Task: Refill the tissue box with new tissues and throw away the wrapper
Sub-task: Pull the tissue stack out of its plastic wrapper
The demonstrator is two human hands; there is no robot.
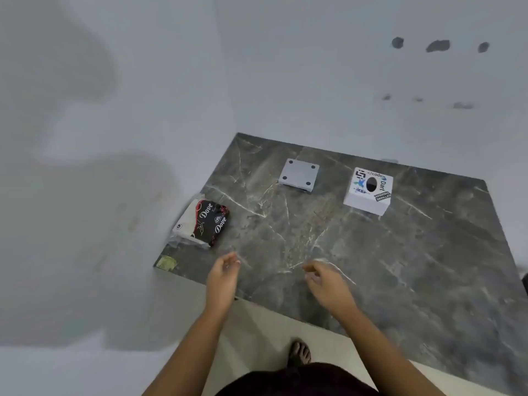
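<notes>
- While both hands hang empty over the table (400, 267), left hand (224, 277) and right hand (324, 281) loosely open, the wrapped tissue pack (204, 222) lies just beyond the left; grip it across its width.
- The sticker-covered tissue box (368, 191) stands well beyond the right hand, oval slot up, seemingly empty.
- Its grey base plate (298, 175) lies apart, far ahead between the hands.

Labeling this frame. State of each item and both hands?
tissue pack: wrapped, lying at table's left edge
tissue box: upright, oval slot showing no tissue
grey square plate: lying apart from box
left hand: open, empty
right hand: loosely curled, empty
</notes>
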